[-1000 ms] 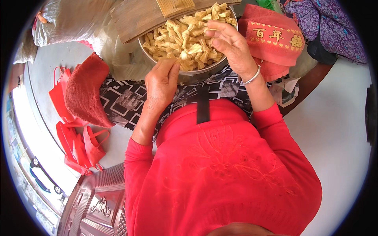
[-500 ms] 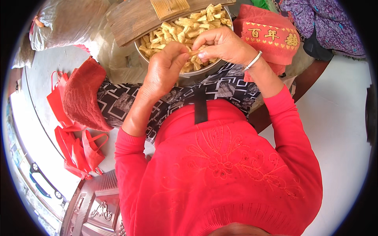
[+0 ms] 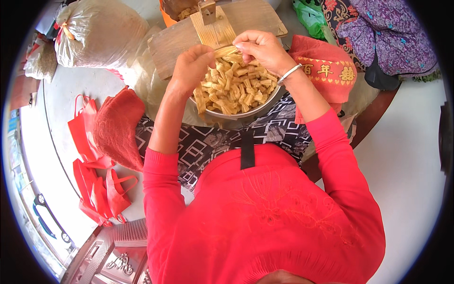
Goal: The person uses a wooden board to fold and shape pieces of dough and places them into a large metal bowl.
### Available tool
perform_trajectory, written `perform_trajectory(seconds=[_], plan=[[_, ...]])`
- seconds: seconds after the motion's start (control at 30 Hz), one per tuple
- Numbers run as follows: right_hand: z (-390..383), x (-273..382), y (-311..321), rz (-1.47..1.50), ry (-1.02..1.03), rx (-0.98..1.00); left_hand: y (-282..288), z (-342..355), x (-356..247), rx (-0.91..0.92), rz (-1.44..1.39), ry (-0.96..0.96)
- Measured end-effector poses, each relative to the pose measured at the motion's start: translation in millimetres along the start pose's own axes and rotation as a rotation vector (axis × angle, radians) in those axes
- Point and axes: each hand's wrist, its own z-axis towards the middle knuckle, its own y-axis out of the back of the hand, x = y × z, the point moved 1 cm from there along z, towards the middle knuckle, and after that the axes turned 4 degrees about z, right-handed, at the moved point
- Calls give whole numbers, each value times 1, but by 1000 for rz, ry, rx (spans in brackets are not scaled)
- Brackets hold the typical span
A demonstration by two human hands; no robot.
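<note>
Between my hands a yellowish strip point(image 3: 226, 51), which looks like tofu skin, is stretched out sideways. My left hand point(image 3: 193, 68) pinches its left end between thumb and fingers. At the other end, my right hand point(image 3: 263, 49) has its thumb and index finger closed on the strip; a silver bangle circles that wrist. Below them, a round metal basin point(image 3: 246, 114) at my lap is heaped with similar yellow knots point(image 3: 241, 90). A wooden board point(image 3: 168, 49) lies across the far side of the basin, with a paler wooden piece point(image 3: 213, 31) on it.
A red towel point(image 3: 326, 71) with gold lettering covers my right knee, and a darker red cloth point(image 3: 118, 125) my left. An orange container point(image 3: 170, 16) stands beyond the board. Red bags point(image 3: 101, 189) and a full plastic sack point(image 3: 99, 35) are on the left. Purple patterned fabric point(image 3: 392, 38) is far right.
My hands have moved apart and away from me, drawing the strip out between them. The view has shifted, so more of the knots, the board and the orange container show.
</note>
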Motion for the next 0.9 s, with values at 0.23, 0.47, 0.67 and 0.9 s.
perform_trajectory(seconds=[0.23, 0.47, 0.67, 0.9], plan=[[36, 6, -6, -123, 107, -105, 16, 36, -7, -41, -50, -5], [52, -15, 0, -402, 321, -221, 18, 62, 9, -63, -4, -34], [46, -14, -11, -672, 343, -245, 10, 72, 15, -226, 438, -208], [38, -17, -7, -877, 440, -301, -7, 66, 11, -463, 979, -192]])
